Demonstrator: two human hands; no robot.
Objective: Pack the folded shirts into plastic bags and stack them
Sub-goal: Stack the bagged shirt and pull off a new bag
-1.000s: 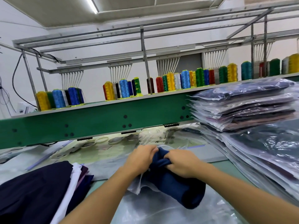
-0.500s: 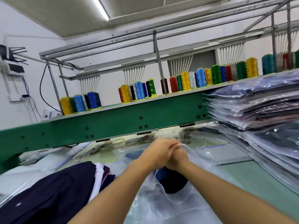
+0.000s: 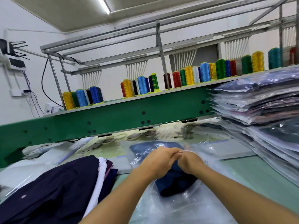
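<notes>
A folded navy-blue shirt (image 3: pixel 174 183) lies in front of me inside a clear plastic bag (image 3: pixel 178 206) on the table. My left hand (image 3: pixel 159 160) and my right hand (image 3: pixel 189 162) meet above the shirt, fingers curled, and pinch the bag's thin edge between them. On the right rises a tall stack of bagged shirts (image 3: pixel 262 113). A pile of folded unbagged shirts (image 3: pixel 53 191), dark navy on top with white and purple edges, lies at the lower left.
A green machine beam (image 3: pixel 113 117) spans the table behind my hands, with coloured thread cones (image 3: pixel 142 85) on its shelf. Loose plastic bags and white rings lie under the beam. Pale green tabletop (image 3: pixel 242 173) shows between my arms and the stack.
My hands have moved from gripping the shirt itself to holding the bag's edge over it. The shirt now lies inside the bag. The camera has tilted up and to the left.
</notes>
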